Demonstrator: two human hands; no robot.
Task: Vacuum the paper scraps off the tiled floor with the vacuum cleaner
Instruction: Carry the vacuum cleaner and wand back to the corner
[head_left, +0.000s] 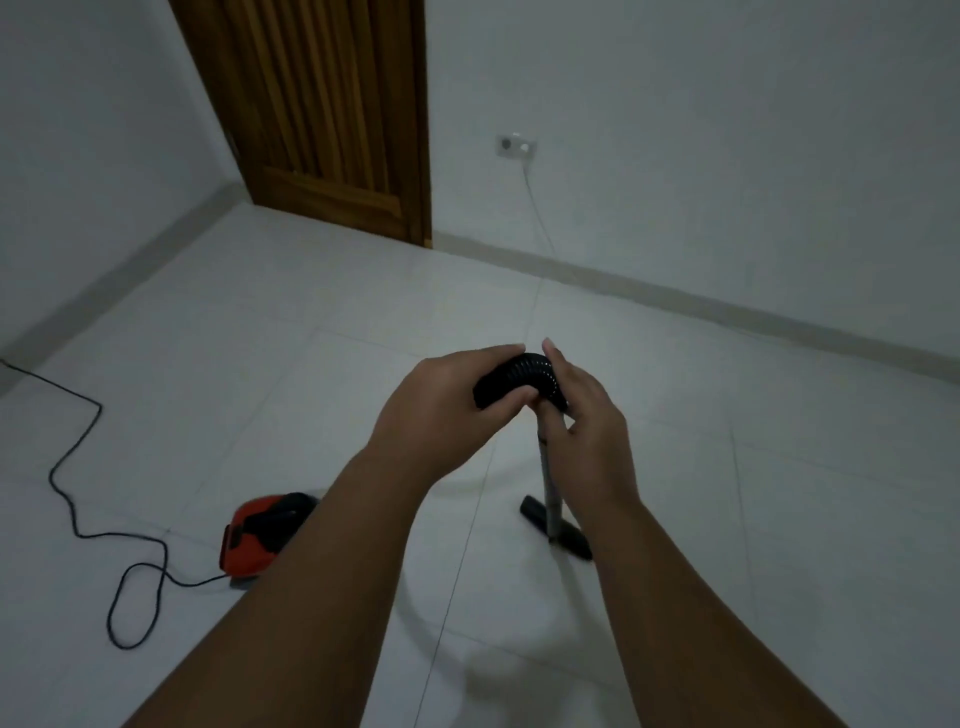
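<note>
Both hands hold the black ribbed hose (519, 382) at the top of the upright metal tube (545, 478): left hand (447, 410) closed around the bend, right hand (587, 415) wrapped where hose meets tube. The floor nozzle (535, 512) rests on the tiled floor (727, 493); the red vacuum cleaner (265, 530) sits to the left, its cord (78, 519) looping away.
</note>
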